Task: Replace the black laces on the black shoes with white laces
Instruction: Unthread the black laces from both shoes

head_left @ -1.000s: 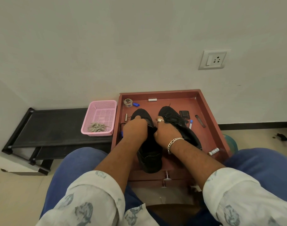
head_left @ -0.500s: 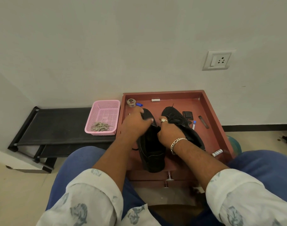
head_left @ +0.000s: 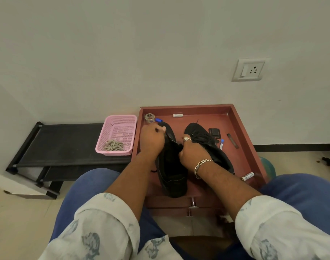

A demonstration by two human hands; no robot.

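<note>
Two black shoes lie in a red-brown tray. The left black shoe points away from me, heel nearest my knees. My left hand pinches a black lace at the shoe's left side, near the toe. My right hand, with a ring and a silver bracelet, grips the shoe's upper at its right side. The right black shoe lies beside it with its black laces in place, partly behind my right hand. Pale laces lie heaped in a pink basket.
The pink basket stands on a low black bench left of the tray. In the tray lie a tape roll, a blue cap, small white tubes, a dark pad and a dark stick. A wall rises behind.
My left hand has moved up and away along the left shoe towards its toe, drawing the black lace with it. My right hand stays on the shoe's upper.
</note>
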